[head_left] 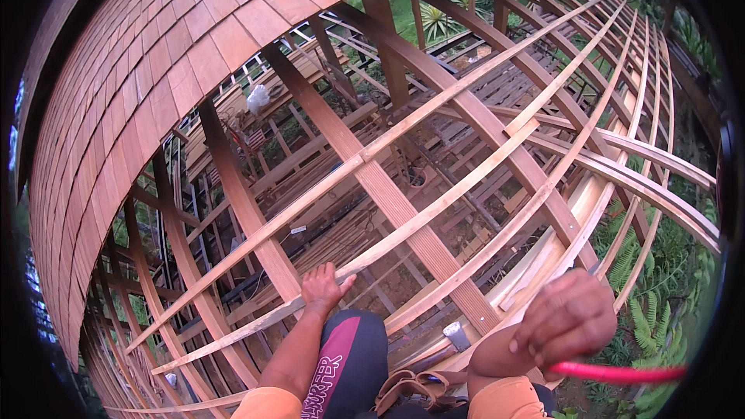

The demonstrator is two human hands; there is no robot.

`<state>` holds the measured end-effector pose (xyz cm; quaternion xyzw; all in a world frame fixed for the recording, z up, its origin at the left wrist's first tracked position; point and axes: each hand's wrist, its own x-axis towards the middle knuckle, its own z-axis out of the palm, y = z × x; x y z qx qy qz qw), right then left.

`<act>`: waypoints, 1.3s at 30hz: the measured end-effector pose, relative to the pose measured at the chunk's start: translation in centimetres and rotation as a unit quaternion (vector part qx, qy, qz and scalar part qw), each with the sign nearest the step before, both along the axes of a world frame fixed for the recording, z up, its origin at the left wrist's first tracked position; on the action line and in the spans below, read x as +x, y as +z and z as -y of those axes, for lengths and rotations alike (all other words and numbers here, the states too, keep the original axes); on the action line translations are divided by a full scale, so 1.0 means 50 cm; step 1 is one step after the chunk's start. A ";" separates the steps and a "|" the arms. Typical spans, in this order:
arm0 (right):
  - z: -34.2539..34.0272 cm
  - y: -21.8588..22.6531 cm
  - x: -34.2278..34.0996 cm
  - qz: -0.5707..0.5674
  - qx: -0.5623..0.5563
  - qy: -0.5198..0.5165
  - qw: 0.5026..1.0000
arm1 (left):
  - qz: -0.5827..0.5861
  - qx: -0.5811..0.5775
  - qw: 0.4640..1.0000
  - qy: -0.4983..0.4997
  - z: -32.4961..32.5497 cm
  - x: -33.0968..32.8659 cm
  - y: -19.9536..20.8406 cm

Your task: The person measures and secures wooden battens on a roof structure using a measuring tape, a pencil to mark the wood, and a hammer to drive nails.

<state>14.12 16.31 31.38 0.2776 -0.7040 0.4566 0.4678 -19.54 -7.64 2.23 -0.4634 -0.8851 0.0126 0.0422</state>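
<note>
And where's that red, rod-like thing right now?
In the head view, the red, rod-like thing shows at lower right, just below the right hand.

Long pale batten [419,223] aslant across brown rafters [389,195], plus level red rod [621,373]

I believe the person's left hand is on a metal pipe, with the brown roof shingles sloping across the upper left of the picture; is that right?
Not quite: the left hand is on a wooden strip, not a metal pipe, as the head view shows. The brown roof shingles do slope across the upper left.
</note>
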 end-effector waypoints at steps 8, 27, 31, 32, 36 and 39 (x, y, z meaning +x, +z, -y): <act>-0.485 -0.360 -0.004 0.504 -0.234 -0.490 0.671 | 0.008 0.011 1.000 0.012 0.010 0.013 -0.015; -0.564 -0.433 -0.008 0.599 0.079 -0.603 0.521 | -0.025 0.019 0.999 -0.006 0.015 -0.007 -0.017; -0.558 -0.420 -0.033 0.588 0.179 -0.608 0.502 | -0.027 0.016 1.000 0.000 0.024 -0.014 -0.009; -0.553 -0.412 -0.043 0.589 0.179 -0.606 0.503 | -0.025 0.012 1.000 0.002 0.026 -0.015 -0.004; -0.578 -0.369 -0.030 0.580 0.290 -0.600 0.469 | -0.022 0.013 1.000 -0.001 0.011 0.002 -0.012; -0.540 -0.324 -0.023 0.496 0.263 -0.625 0.542 | -0.027 0.017 0.999 0.000 0.011 -0.009 -0.023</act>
